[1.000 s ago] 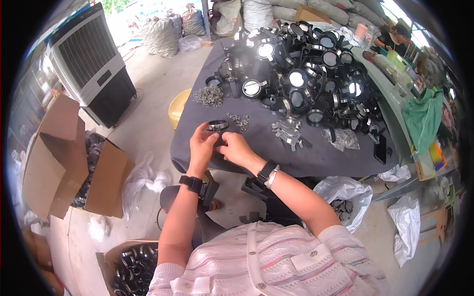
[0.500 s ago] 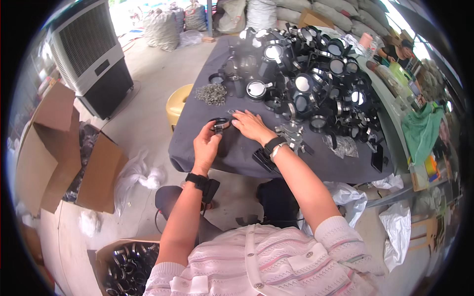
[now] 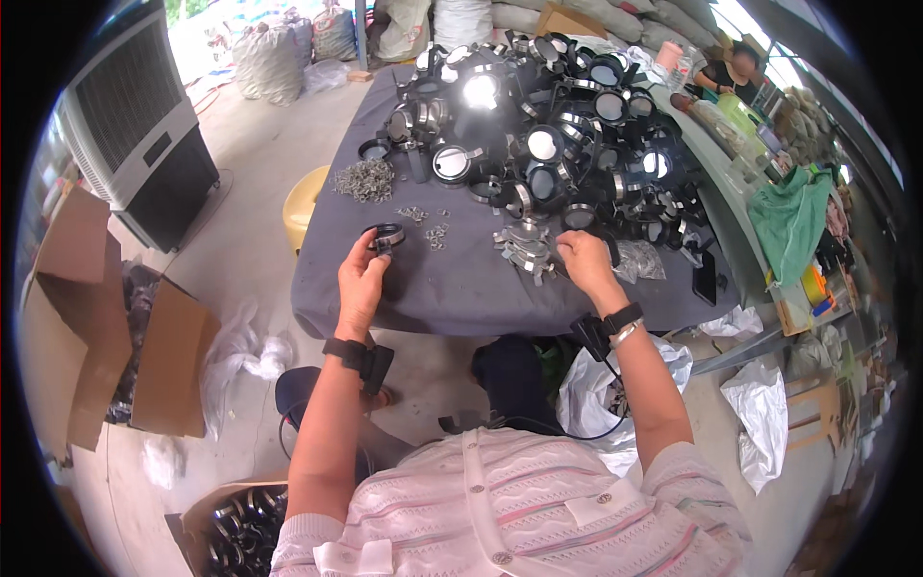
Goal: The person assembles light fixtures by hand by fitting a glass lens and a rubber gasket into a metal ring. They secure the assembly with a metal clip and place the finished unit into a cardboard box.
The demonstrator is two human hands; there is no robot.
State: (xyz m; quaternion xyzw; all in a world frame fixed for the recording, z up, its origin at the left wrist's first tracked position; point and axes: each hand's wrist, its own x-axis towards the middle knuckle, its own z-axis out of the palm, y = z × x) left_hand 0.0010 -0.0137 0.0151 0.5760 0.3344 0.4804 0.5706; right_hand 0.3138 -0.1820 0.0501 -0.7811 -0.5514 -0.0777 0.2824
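Observation:
At the near left of the cloth, my left hand [image 3: 360,288] grips a black ring-shaped part [image 3: 388,234] with a silver band, thumb and fingers pinching its near side. Further right, my right hand [image 3: 590,264] has its fingers pinched together beside a small heap of flat silver metal pieces [image 3: 525,248]. Whatever lies between those fingertips is too small to make out. Several tiny metal clips [image 3: 436,237] are scattered to the right of the ring. Behind them lies a denser pile of small metal clips [image 3: 363,180].
A large heap of black round parts with silver bands [image 3: 543,144] covers the far side of the grey cloth [image 3: 336,260]. A clear plastic bag [image 3: 640,260] and a dark phone [image 3: 706,278] lie right. Another person [image 3: 735,75] sits far right. Cardboard boxes [image 3: 173,356] stand left.
My right hand has moved right, from the tiny clips near the ring to the flat metal pieces, and its fingers have closed. My left hand still holds the ring-shaped part. The view has shifted.

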